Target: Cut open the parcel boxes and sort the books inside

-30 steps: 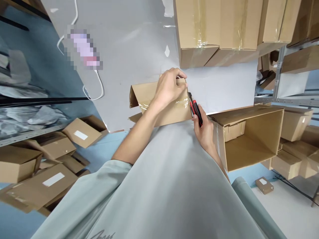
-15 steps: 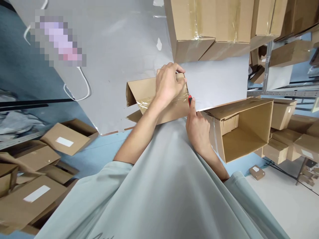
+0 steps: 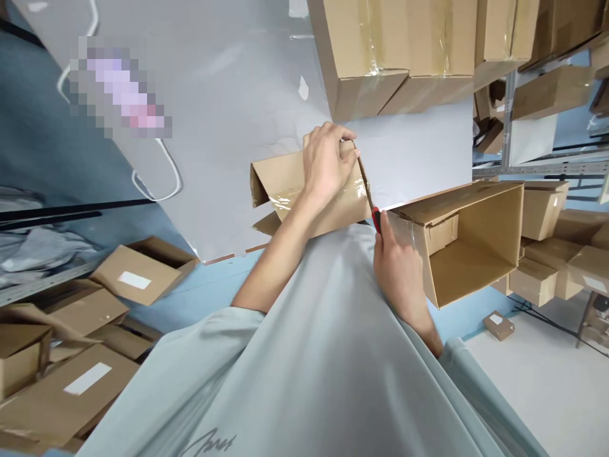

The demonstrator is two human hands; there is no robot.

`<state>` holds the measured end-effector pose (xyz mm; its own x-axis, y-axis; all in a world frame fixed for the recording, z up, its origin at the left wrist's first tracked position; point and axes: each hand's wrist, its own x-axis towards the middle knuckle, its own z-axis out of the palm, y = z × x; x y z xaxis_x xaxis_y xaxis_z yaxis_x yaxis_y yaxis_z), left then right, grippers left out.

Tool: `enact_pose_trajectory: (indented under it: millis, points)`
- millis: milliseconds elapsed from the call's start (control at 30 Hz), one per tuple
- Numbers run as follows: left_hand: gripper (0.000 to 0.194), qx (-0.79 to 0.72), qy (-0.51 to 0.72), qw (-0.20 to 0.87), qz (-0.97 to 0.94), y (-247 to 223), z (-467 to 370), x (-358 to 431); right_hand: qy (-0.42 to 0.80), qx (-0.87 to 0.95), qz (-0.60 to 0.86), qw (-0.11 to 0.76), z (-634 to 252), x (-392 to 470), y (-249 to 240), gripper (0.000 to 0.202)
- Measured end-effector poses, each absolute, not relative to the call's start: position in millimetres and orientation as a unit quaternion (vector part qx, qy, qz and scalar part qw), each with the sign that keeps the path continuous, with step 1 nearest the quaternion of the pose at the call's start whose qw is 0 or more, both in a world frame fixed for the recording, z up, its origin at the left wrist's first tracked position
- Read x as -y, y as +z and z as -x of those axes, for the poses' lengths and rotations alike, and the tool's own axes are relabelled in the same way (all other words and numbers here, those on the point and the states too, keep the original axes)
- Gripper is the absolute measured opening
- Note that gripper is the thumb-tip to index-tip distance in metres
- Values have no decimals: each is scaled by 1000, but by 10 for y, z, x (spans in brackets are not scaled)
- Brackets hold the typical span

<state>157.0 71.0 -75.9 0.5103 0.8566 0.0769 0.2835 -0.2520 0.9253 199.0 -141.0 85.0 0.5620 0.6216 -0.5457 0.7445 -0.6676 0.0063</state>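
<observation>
Slitting taped box (image 3: 340,202) (red-black cutter (image 3: 377,220))

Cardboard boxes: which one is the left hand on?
The taped cardboard box at the table's near edge, its left end gaping open; the left hand touches no other box.

There is room to pass over the surface (image 3: 228,120) between the white cable (image 3: 173,162) at its left edge and the taped boxes (image 3: 392,38), and before those boxes toward the right edge, while the small carton (image 3: 284,171) blocks the near edge's middle and an open carton (image 3: 457,202) crowds its right end.
</observation>
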Motion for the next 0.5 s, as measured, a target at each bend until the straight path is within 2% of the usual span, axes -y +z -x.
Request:
enact_pose_trajectory:
  millis: [133,300,400,500]
  points:
    - [38,-408,322,433,-737,-473,-1123,-657,-200,-354,-913,-32,-2468,1557,570,53]
    - [63,-556,296,328,-704,-329,-272,-273,-227,-348,-894,-167,-3278,1499,-497,40]
    - [80,-632,254,297,-669,-479,-110,-9,-275,-317,-884,-208,-3586,1361,-1253,34]
    - [87,-673,235,287,-640,-653,-227,148,-296,-311,-882,-196,-3724,1209,-1863,30]
